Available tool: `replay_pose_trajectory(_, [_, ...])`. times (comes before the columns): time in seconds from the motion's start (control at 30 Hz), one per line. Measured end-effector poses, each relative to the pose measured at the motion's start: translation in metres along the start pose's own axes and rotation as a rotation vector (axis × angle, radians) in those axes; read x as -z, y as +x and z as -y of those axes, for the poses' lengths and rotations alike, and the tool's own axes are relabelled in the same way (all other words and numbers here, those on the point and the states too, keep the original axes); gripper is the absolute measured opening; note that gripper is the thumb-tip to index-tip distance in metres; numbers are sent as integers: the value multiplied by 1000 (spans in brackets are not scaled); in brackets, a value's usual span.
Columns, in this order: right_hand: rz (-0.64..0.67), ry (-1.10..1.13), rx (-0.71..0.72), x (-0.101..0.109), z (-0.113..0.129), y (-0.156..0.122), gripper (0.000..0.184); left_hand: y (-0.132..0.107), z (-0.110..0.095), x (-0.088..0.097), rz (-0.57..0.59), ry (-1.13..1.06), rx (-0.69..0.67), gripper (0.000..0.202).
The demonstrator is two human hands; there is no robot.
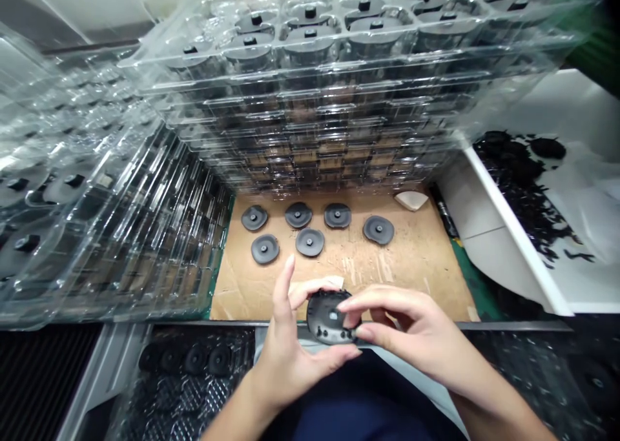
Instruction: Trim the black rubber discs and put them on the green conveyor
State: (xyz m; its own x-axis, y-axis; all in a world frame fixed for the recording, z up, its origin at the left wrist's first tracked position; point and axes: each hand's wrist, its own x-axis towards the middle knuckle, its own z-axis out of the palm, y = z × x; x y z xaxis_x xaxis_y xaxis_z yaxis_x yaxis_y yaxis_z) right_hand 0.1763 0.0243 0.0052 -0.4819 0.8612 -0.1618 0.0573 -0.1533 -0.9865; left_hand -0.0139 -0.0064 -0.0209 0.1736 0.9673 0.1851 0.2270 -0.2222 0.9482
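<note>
Low over the front of the bench, my left hand (290,347) holds a round black plastic part (320,316) by its edge, between the spread thumb and fingers. The part is tilted toward me and shows a light square centre and small black nubs along its rim. My right hand (411,318) is at the part's right edge, with thumb and fingertips pinched together. Whatever lies between those fingertips is too small and covered to name. Beyond my hands, several dark grey discs (310,242) with raised centre hubs lie on the cardboard sheet (411,273).
Stacked clear plastic trays (334,99) filled with discs rise at the back, and another tray stack (159,215) stands left. At right, a white bin (571,286) contains loose black pieces (518,176). A white scrap (411,200) and a black pen-like tool (444,212) lie near it.
</note>
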Motion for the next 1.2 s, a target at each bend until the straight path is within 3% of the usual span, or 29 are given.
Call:
replay_pose_trajectory(0.1, [151,157,-162,3,2,3,17,-2,-3,-2,105,-139,143,108])
replay_pose_trajectory(0.2, [255,308,-226,10,5,5,19,-2,-6,-4,189,-257,236,110])
replay_pose_trajectory(0.4, [218,264,-223,16,4,4,21,2,-6,-6,225,-277,287,116])
replay_pose_trajectory(0.7, [329,478,-227,22,-2,6,18,11,-8,-10,328,-330,314,113])
replay_pose_trajectory(0.83, [250,423,-220,23,-2,2,4,13,-6,-13,323,-287,288,115])
replay_pose_trajectory(1.07, [46,467,-278,24,-19,-3,13,25,-3,-15,296,-192,234,103])
replay_pose_trajectory(1.13, [13,361,-241,25,-27,-3,13,28,-5,-13,362,-191,433,73])
replay_pose_trajectory(1.2, [-65,172,-211,29,-40,-3,15,29,-8,-7,413,-237,734,40])
